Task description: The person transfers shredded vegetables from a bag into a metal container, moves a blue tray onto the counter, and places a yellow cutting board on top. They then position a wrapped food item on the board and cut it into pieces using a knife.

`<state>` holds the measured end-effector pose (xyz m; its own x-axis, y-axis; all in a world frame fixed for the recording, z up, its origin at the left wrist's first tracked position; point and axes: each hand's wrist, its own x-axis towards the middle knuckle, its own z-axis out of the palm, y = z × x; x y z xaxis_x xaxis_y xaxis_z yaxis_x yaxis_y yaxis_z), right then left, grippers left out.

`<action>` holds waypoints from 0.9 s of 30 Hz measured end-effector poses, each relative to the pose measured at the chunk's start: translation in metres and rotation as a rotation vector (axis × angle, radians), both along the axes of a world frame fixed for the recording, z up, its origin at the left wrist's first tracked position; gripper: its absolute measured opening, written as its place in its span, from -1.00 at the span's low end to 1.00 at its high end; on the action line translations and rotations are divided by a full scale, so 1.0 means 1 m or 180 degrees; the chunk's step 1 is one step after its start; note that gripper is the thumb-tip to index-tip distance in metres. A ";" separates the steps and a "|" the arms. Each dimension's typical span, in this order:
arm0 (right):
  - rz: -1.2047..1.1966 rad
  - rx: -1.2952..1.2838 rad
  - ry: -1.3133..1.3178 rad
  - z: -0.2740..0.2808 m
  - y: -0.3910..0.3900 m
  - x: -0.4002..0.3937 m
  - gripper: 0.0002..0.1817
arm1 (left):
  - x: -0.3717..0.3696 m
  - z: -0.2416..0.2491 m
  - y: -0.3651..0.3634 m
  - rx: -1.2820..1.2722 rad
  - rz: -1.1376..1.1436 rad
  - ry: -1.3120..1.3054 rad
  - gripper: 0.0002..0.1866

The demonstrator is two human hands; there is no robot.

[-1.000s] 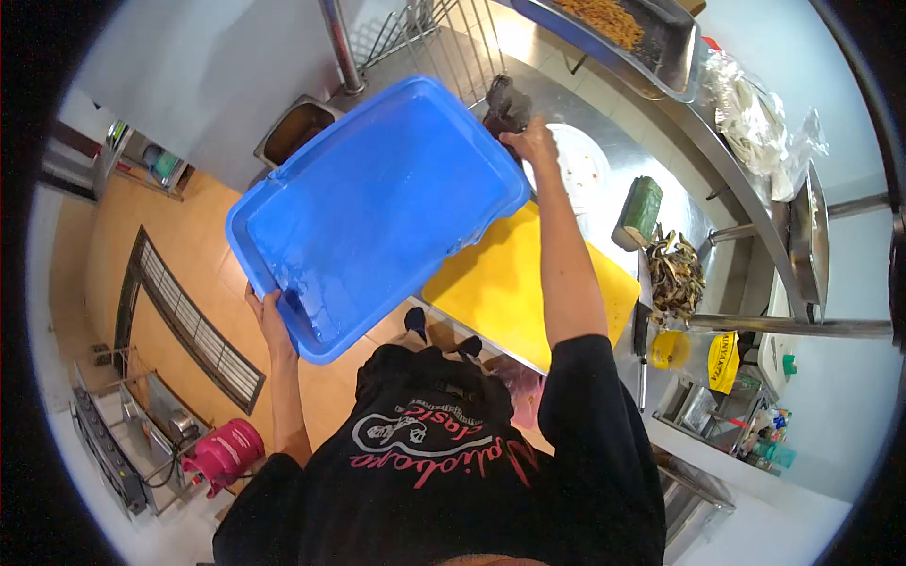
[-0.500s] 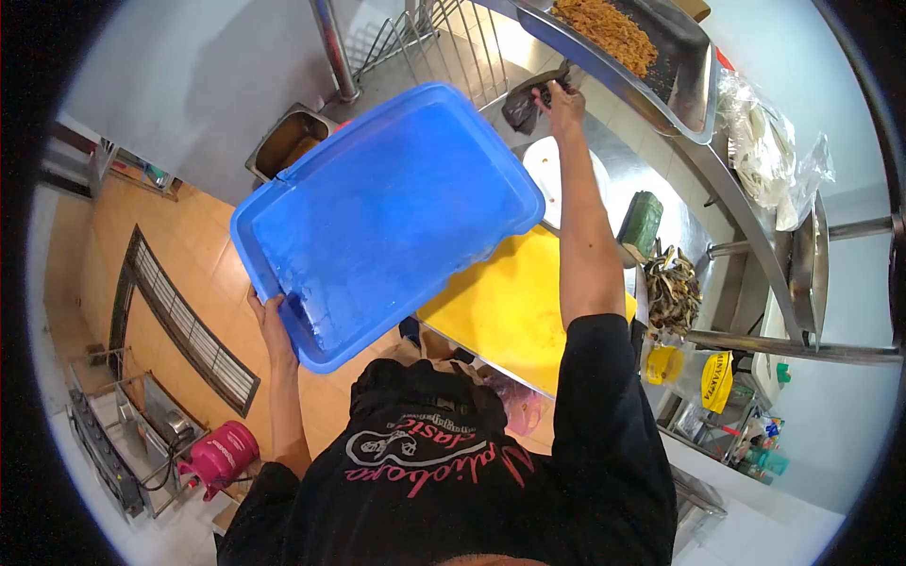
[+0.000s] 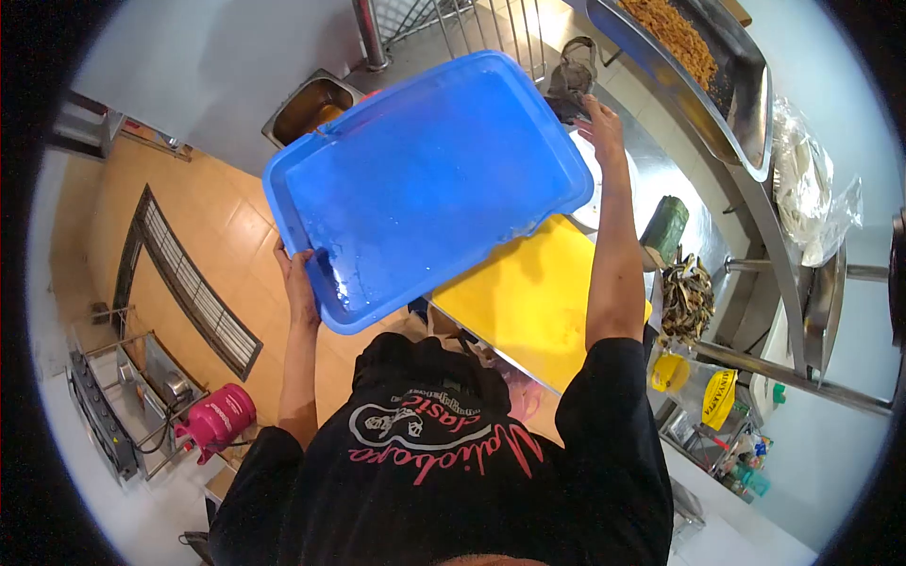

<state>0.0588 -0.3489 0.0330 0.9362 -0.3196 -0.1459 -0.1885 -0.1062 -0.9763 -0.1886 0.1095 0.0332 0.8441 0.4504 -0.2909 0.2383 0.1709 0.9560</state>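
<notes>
My left hand (image 3: 300, 281) grips the lower left corner of a large blue plastic tray (image 3: 425, 189), thumb over the rim. Drops of water glint inside the tray, which is tilted and held up in front of me. My right hand (image 3: 602, 134) is beyond the tray's upper right side, fingers apart and holding nothing. Just past its fingertips lies a crumpled dark cloth (image 3: 572, 80) on the metal counter. Partly hidden under the tray are a yellow board (image 3: 528, 302) and a round white thing (image 3: 618, 179).
To the right lie a green cylinder with a pale end (image 3: 666, 226) and a heap of brownish scraps (image 3: 689, 297). A metal pan of orange-brown shreds (image 3: 675, 42) sits on the raised shelf. A metal container (image 3: 311, 106) stands behind the tray; a pink gas cylinder (image 3: 219, 420) is lower left.
My right hand has let go of the dark cloth and drawn back toward me, fingers spreading. The cloth stays on the counter. My left hand still holds the tray; the whole view has shifted.
</notes>
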 end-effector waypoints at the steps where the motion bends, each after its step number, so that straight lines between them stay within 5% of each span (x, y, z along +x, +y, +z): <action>1: -0.0089 -0.0221 -0.0051 0.007 0.001 -0.013 -0.33 | 0.002 -0.003 0.006 -0.0138 -0.0030 -0.0098 -0.46; 6: 0.0757 -0.0229 0.0917 0.047 0.012 -0.092 -0.25 | 0.014 0.019 0.019 0.0012 -0.0143 0.0214 -0.48; 10: 0.1436 -0.0512 -0.0001 0.036 0.026 -0.160 -0.37 | 0.036 0.005 0.038 0.0597 -0.0621 0.0099 -0.50; 12: 0.0822 0.0120 0.0775 0.032 0.030 -0.177 -0.39 | 0.045 0.013 0.043 0.0436 -0.0639 0.0101 -0.49; 20: -0.0030 0.0368 0.0425 0.026 0.080 -0.243 -0.44 | 0.115 0.034 0.083 0.0752 -0.1504 0.0016 -0.43; 23: -0.0203 0.0450 0.0276 0.004 0.100 -0.256 -0.45 | 0.160 0.032 0.107 0.1639 -0.1980 -0.0376 -0.46; 25: -0.0291 0.0451 0.0229 0.001 0.126 -0.262 -0.47 | 0.202 0.015 0.124 0.3266 -0.2195 -0.0670 -0.52; 27: -0.0411 0.0451 0.0177 -0.005 0.152 -0.264 -0.49 | 0.226 0.019 0.121 0.3396 -0.2105 -0.0731 -0.51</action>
<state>-0.2056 -0.1974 0.0280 0.8780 -0.4091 -0.2484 -0.2457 0.0600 -0.9675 0.0370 0.2308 0.0524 0.9786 -0.1540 0.1361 -0.2047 -0.7916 0.5758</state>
